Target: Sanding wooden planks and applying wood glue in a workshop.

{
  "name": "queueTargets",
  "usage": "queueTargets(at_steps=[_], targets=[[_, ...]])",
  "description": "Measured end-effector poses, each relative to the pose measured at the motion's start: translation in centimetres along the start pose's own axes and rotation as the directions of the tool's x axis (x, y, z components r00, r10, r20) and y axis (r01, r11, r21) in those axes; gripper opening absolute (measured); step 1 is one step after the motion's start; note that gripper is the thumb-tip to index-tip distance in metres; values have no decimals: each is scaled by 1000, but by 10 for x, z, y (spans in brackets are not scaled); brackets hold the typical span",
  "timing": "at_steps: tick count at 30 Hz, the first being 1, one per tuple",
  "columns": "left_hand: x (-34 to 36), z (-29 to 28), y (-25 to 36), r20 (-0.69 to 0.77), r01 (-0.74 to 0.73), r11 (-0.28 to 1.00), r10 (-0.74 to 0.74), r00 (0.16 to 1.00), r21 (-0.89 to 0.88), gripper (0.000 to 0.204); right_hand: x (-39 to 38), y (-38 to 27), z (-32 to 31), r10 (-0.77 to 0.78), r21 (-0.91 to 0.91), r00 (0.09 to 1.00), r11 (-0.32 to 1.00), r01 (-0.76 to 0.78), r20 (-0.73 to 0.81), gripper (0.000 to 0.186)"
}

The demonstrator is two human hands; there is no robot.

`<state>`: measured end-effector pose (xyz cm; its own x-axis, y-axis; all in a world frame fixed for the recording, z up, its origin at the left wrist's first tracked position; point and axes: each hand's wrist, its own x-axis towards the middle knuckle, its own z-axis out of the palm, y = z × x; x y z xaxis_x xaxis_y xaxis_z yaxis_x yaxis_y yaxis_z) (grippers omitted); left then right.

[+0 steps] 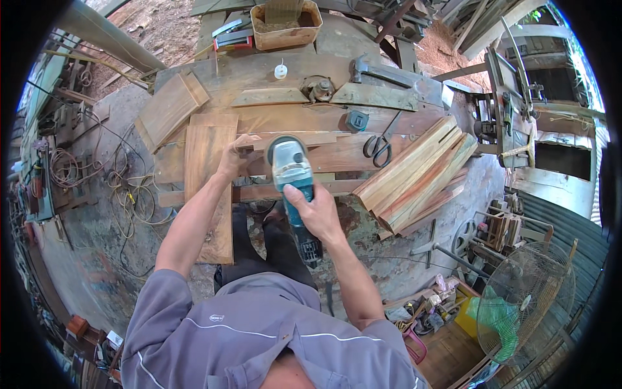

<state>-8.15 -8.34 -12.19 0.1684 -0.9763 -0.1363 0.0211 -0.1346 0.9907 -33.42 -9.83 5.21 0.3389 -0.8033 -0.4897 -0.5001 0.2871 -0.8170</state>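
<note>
My right hand (315, 211) is wrapped round the body of a teal angle grinder (291, 170), its thumb on top. The grinder's round head lies over a narrow wooden strip (321, 138) on the workbench (259, 84). At the strip's left end, my left hand (238, 157) is closed on it, its fingertips partly hidden. Just left of that hand lies a wide brown board (210, 146), which runs past the bench's near edge. The grinder's head covers the strip's middle, so contact between disc and wood cannot be made out.
Scissors (382, 144), a tape measure (356, 120) and a stack of planks (421, 175) lie to the right. Farther back are a hammer (382, 72), a second power tool (317, 89) and a bin (287, 32). Cables (133, 194) lie on the left floor; a fan (525, 301) stands lower right.
</note>
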Motion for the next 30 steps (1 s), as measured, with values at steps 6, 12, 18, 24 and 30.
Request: queueTargets(at_steps=[6,12,18,24,30], targets=[[0,-1,-3,2,-44,994,44,999,95,31,-7,15,-52,143,371,982,924,-90,-119,53],[0,-3,-2,-3,-98,987,99,995,126,30,0,14,-64,153,407,964,912,-52,-219,55],[0,-4,-14,0,-80,997,80,997,6,36,7,-7,10,34,111,998,993,-39,52,57],[-2,-8,-9,71,136,906,-117,991,-401,34,13,-16,38,-87,-55,994,994,91,59,70],[-2,-2,-4,20,-114,985,112,993,126,29,0,1,-48,170,364,976,925,-110,-135,58]])
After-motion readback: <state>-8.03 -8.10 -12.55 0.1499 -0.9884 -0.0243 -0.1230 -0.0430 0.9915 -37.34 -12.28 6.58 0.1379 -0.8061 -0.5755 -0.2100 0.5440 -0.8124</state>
